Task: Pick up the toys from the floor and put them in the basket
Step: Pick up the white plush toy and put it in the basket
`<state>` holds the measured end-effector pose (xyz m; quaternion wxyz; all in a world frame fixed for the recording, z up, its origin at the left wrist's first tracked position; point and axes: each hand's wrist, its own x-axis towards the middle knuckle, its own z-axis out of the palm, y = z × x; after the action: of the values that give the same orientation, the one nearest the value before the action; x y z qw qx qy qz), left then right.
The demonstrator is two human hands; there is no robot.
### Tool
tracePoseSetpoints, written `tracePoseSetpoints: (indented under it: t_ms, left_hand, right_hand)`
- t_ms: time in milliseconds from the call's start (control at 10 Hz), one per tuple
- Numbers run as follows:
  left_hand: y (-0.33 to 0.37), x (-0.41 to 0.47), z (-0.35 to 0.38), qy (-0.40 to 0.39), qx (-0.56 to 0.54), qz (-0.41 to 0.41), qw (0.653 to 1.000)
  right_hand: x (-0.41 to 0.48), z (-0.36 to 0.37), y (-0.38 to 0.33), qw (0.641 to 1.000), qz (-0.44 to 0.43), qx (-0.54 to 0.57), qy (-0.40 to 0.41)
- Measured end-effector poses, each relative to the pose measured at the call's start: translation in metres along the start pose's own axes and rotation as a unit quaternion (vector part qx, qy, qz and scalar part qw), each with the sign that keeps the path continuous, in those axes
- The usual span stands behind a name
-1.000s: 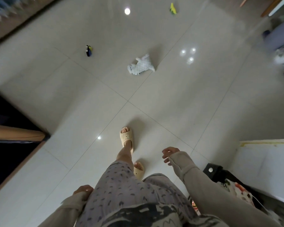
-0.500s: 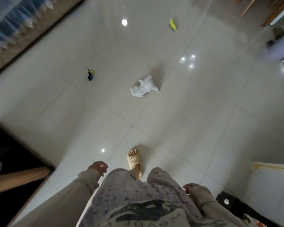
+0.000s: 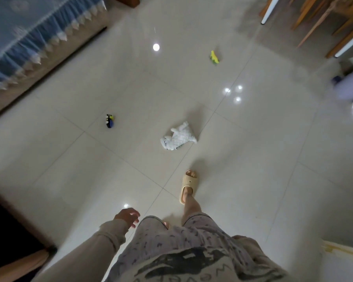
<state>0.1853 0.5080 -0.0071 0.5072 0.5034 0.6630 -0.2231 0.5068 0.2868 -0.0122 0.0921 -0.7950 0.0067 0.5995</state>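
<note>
Three toys lie on the pale tiled floor ahead of me. A white plush animal [image 3: 178,136] rests nearest, just beyond my slippered foot [image 3: 188,185]. A small blue and yellow toy [image 3: 109,120] sits to its left, and a yellow-green toy [image 3: 214,57] lies farther off. My left hand [image 3: 127,216] hangs low beside my thigh, fingers apart and holding nothing. Only a sliver of my right hand [image 3: 239,237] shows at my right hip, mostly hidden by the sleeve. No basket shows in this view.
A sofa with a blue fringed cover [image 3: 29,43] runs along the upper left. Wooden chair and table legs [image 3: 322,19] stand at the upper right. A dark piece of furniture [image 3: 6,231] fills the lower left; a white box edge [image 3: 342,259] is at lower right.
I have walked forward, so the toys sit lower and nearer in view. My left hand swung forward, my right hand swung back to my hip. The dark container at lower right has left the view.
</note>
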Motion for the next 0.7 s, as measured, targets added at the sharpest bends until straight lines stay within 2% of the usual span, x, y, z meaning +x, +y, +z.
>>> tracePoseSetpoints:
  t_ms: [100,200,300,500,600,700]
  left_hand:
    - [0.009,0.007,0.009,-0.031,0.017,-0.053,0.998]
    - [0.032,0.012,0.007,-0.048,0.026,-0.080,0.995]
    - [0.072,0.017,-0.005,-0.057,0.039,-0.097,0.993]
    - [0.148,0.047,-0.043,-0.012,-0.040,-0.064,0.997]
    - [0.176,0.063,-0.059,-0.013,-0.027,-0.051,0.998]
    - [0.199,0.078,-0.070,-0.036,0.011,-0.049,0.998]
  right_hand:
    - [-0.014,-0.029,-0.100,0.998,-0.025,-0.061,-0.016]
    - [0.013,-0.054,-0.169,0.998,-0.063,0.014,0.025]
    - [0.032,-0.075,-0.223,0.995,-0.095,0.011,0.018]
    - [0.067,-0.098,-0.271,0.983,-0.098,-0.155,0.031]
    - [0.078,-0.103,-0.283,0.980,-0.094,-0.171,0.035]
    - [0.083,-0.098,-0.296,0.986,-0.088,-0.141,0.023]
